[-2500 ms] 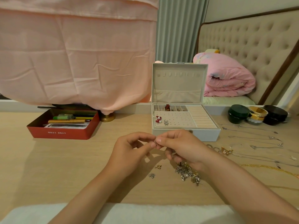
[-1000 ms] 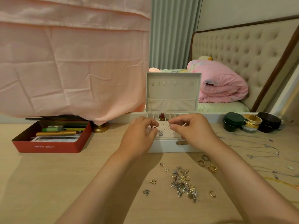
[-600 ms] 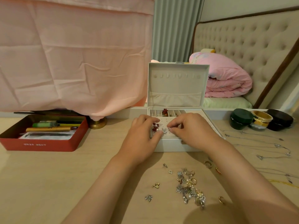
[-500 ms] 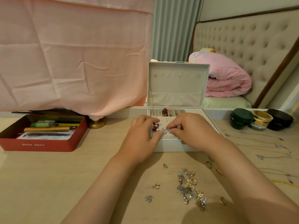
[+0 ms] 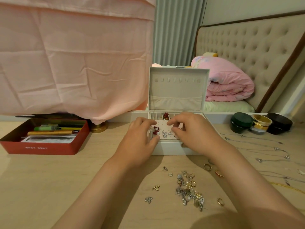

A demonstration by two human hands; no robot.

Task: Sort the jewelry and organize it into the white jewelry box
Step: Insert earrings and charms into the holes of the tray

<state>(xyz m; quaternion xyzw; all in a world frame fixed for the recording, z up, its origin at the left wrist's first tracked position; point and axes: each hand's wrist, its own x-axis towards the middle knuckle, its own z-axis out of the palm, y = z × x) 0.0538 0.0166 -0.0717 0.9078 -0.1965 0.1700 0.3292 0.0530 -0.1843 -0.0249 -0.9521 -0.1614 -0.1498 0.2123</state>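
Both hands have drawn slightly apart over the white jewelry box [image 5: 170, 149], baring a silver earring [image 5: 164, 134] on its holed panel beside the red earrings [image 5: 156, 130]. The left hand [image 5: 140, 144] rests loosely curled on the box's left edge, holding nothing. Whether the curled right hand [image 5: 194, 133] pinches anything cannot be told. Most remains: the near pile [image 5: 189, 190], rings [image 5: 207, 167] and, at right, necklaces [image 5: 264, 146].

Left hand [image 5: 137, 143], right hand [image 5: 194, 132] close together, palms down, fingers [image 5: 175, 123] bent downward.
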